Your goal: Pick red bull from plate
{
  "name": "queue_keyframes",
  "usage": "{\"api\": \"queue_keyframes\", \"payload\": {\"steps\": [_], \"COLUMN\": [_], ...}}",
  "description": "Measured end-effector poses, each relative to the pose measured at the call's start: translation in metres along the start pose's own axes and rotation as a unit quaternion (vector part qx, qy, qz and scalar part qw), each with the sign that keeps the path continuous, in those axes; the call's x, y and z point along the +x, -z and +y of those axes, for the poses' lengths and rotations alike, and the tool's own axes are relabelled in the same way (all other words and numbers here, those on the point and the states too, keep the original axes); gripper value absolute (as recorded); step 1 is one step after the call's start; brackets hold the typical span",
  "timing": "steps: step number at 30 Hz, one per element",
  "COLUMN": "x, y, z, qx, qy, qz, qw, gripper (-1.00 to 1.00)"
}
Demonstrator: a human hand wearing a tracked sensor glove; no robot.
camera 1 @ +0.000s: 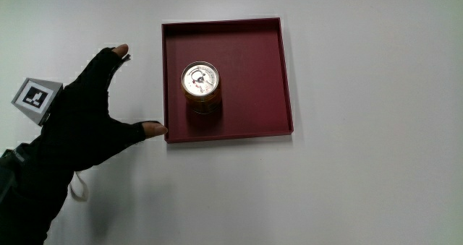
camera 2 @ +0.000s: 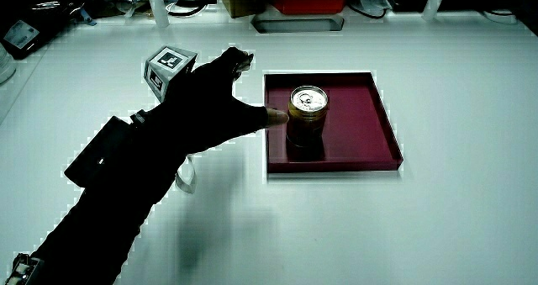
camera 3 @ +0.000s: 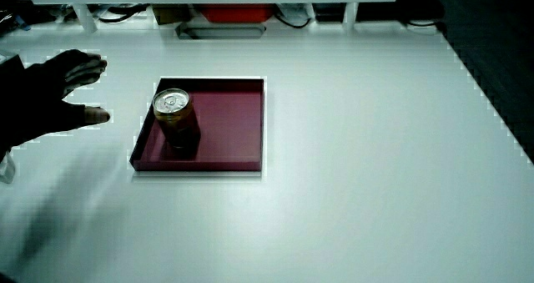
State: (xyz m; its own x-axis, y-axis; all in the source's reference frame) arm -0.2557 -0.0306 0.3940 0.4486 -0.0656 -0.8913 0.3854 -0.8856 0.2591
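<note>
Red Bull can: stands upright inside the plate, silver top with pull tab facing up; seen likewise in both side views.
Can position: on the plate's floor, toward the wall nearest the grip, not touching any wall; bare plate floor shows all around it.
Can contact: nothing touches it; the grip is apart from it.
Plate: square, dark red, shallow, with low upright walls; lies flat on the worktop; holds only the can.
Grip: black-gloved hand, released, fingers spread, grasping nothing.
Grip position: over the worktop just beside the plate, outside its wall; thumb tip close to the plate corner nearest the person in the main view.
Grip in side views: in a side view the thumb tip overlaps the plate's near wall, level with the can; whether it touches the wall cannot be told. In a side view the hand is clear of the plate.
Marker cube: white with black pattern, on the back of the hand.
Forearm: dark sleeve, running from the grip toward the person.
Worktop: plain white surface under the plate.
</note>
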Motion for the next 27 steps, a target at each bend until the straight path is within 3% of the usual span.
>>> {"api": "queue_keyframes", "payload": {"steps": [5,6,8,10,11,14,18,21,22,24,26,27], "x": [-0.007,-0.015,-0.014,-0.014,-0.015,-0.020,-0.021,-0.023,-0.021,-0.024,-0.028,-0.029], "y": [0.006,0.006,0.012,0.017,0.019,0.025,0.035,0.042,0.044,0.048,0.053,0.055], "z": [0.008,0.011,0.016,0.022,0.024,0.033,0.043,0.050,0.052,0.057,0.063,0.065], "qx": [-0.002,-0.002,-0.005,-0.010,-0.012,-0.016,-0.019,-0.026,-0.026,-0.026,-0.032,-0.029], "qy": [-0.014,-0.027,-0.033,-0.016,-0.027,-0.024,-0.039,-0.044,-0.063,-0.071,-0.055,-0.075], "qz": [-0.019,0.003,-0.009,-0.029,-0.021,-0.014,-0.044,-0.027,-0.023,-0.012,-0.027,-0.009], "qw": [0.9997,0.9996,0.9994,0.9994,0.9993,0.9995,0.9981,0.9983,0.9974,0.9971,0.9976,0.9967], "gripper": [0.00,0.00,0.00,0.00,0.00,0.00,0.00,0.00,0.00,0.00,0.00,0.00]}}
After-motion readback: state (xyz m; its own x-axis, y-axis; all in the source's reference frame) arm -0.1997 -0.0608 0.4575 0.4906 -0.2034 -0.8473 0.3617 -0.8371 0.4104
